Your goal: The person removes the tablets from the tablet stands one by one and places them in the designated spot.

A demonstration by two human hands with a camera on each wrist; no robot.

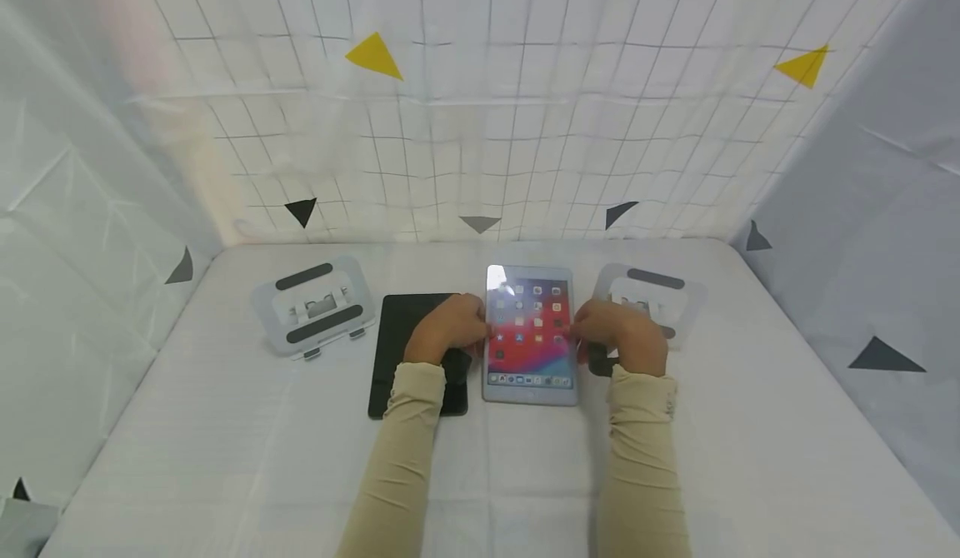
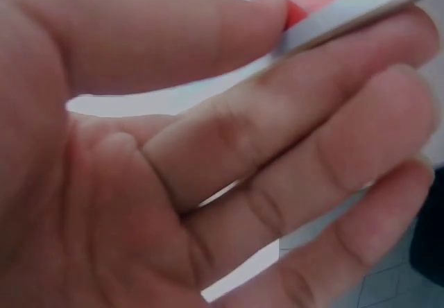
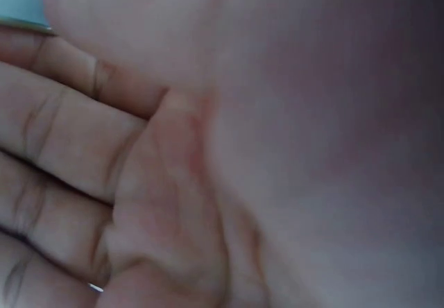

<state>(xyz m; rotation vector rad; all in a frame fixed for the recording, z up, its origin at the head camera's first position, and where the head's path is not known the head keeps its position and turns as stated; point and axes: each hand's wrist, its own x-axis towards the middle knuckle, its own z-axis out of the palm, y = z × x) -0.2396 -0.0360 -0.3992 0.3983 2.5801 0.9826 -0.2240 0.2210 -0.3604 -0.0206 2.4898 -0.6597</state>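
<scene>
A white-framed tablet (image 1: 528, 333) with a lit home screen of app icons lies between my two hands in the head view. My left hand (image 1: 452, 325) pinches its left edge. In the left wrist view the thumb rests on the screen side, with the fingers under the tablet's edge (image 2: 347, 18). At the opposite side, my right hand (image 1: 622, 331) grips the right edge. A corner of the tablet (image 3: 21, 8) shows between thumb and forefinger in the right wrist view. Beneath my left wrist lies a second, dark tablet (image 1: 397, 333), partly covered by the hand and sleeve.
A grey folding tablet stand (image 1: 325, 336) with black pads lies at the back left. Another such stand (image 1: 656, 278) lies at the back right, partly behind my right hand. White sheeting (image 1: 480, 125) with grid lines rises behind the white table (image 1: 225, 458).
</scene>
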